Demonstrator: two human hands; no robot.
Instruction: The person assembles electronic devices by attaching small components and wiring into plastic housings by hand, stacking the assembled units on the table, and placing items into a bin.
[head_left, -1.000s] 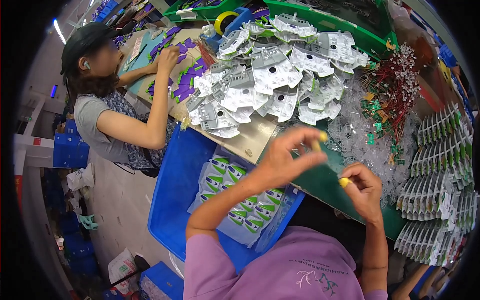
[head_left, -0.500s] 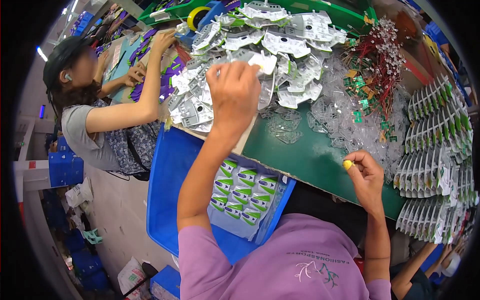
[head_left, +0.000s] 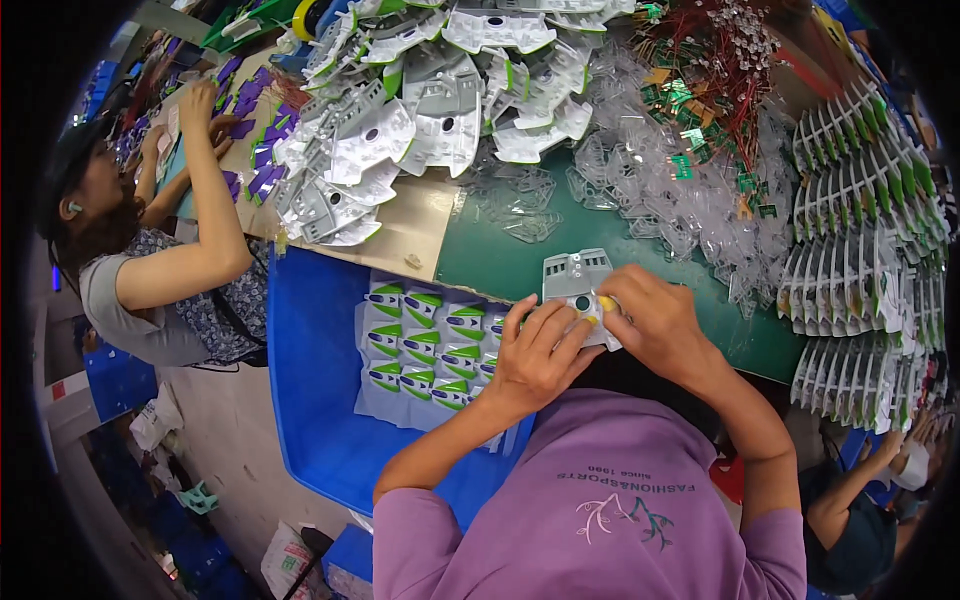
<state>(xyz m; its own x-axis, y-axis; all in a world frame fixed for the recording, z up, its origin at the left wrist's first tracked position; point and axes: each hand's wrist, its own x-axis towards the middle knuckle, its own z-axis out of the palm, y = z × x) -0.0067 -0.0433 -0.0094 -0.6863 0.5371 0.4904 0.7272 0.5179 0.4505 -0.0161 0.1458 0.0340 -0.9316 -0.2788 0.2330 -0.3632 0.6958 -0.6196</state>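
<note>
1. My left hand (head_left: 540,350) and my right hand (head_left: 665,325) meet over the near edge of the green surface (head_left: 500,265), both closed on one grey blister card (head_left: 577,285).
2. The left hand's fingers are curled over the card's lower left corner; the right hand's fingers are clamped on its lower right, next to a small yellow piece (head_left: 606,303) at the card's bottom edge.
3. The card lies tilted, its top edge pointing away from me, its lower edge right at the surface's rim.
4. Just beyond the card there is a bare strip of green, the only open room near my hands.
5. Further out, a heap of grey-and-white cards (head_left: 420,120) fills the far left, clear plastic shells (head_left: 680,190) the middle.
6. Stacked cards in rows (head_left: 860,260) crowd the right edge.
7. Below the rim to my left sits a blue bin (head_left: 310,400) with green-tipped packs (head_left: 425,345) laid in rows.
8. A person in a grey shirt (head_left: 130,300) works at the far left, well apart from me.
</note>
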